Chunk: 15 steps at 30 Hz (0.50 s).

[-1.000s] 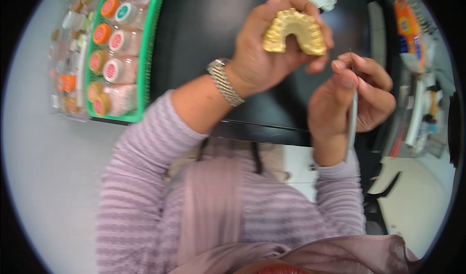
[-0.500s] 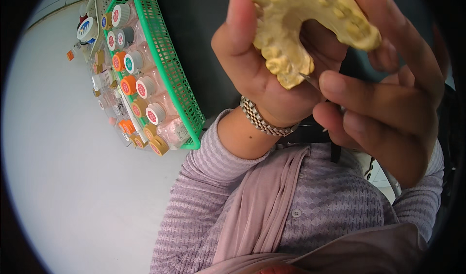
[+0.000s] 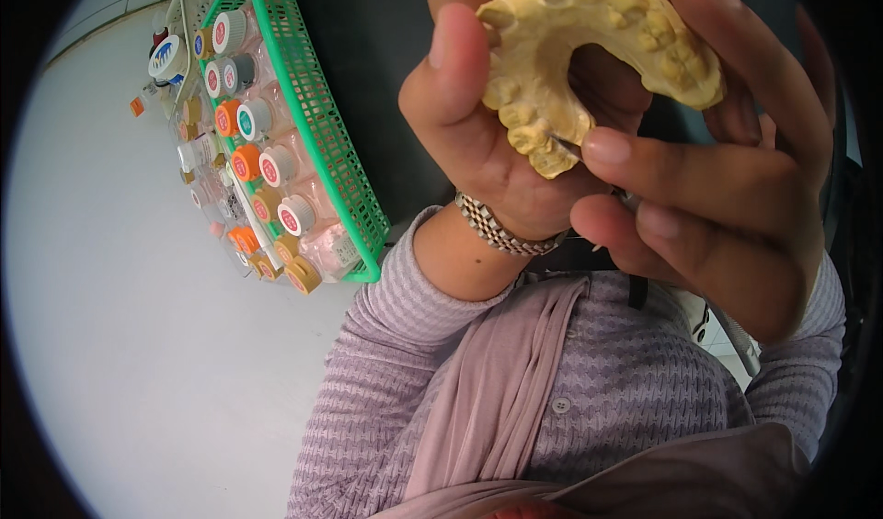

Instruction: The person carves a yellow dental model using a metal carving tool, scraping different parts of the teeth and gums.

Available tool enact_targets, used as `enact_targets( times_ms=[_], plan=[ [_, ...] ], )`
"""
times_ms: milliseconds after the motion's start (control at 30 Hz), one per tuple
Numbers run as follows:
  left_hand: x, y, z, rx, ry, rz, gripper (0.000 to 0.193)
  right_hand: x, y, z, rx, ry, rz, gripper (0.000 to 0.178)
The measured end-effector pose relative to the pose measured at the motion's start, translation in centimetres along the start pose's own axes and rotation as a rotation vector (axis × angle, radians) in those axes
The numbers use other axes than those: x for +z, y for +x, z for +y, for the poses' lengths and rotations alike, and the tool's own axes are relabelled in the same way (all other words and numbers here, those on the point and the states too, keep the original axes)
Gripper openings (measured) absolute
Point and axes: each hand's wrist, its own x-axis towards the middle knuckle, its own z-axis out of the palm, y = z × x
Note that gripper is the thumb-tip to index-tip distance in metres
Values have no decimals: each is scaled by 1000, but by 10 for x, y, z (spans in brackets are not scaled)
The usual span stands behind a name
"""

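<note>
- Left hand (image 3: pixel 515 170) curls around a yellow, horseshoe-shaped dental cast (image 3: pixel 543 50), resting in its palm.
- Right hand (image 3: pixel 736 206), fingers nearly closed, pinches a thin, dark metal tool (image 3: pixel 568 146), tip at the cast's lower-left end.
- Fingers hide most of the tool's shaft.

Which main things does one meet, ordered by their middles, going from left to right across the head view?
Round white-and-blue container → green basket → metal-band wristwatch → yellow dental model → right hand. The left hand overlaps the model, so it is left out.
</note>
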Motion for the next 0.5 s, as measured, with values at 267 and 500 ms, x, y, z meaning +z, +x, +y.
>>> enact_targets(
  times_ms=[267, 500],
  plan=[
    [-2, 2, -2, 1, 23, 7, 58, 4, 2, 1, 42, 7, 10, 29],
    [-2, -1, -1, 10, 31, 10, 58, 3, 1, -2, 33, 2, 7, 27]
  ],
)
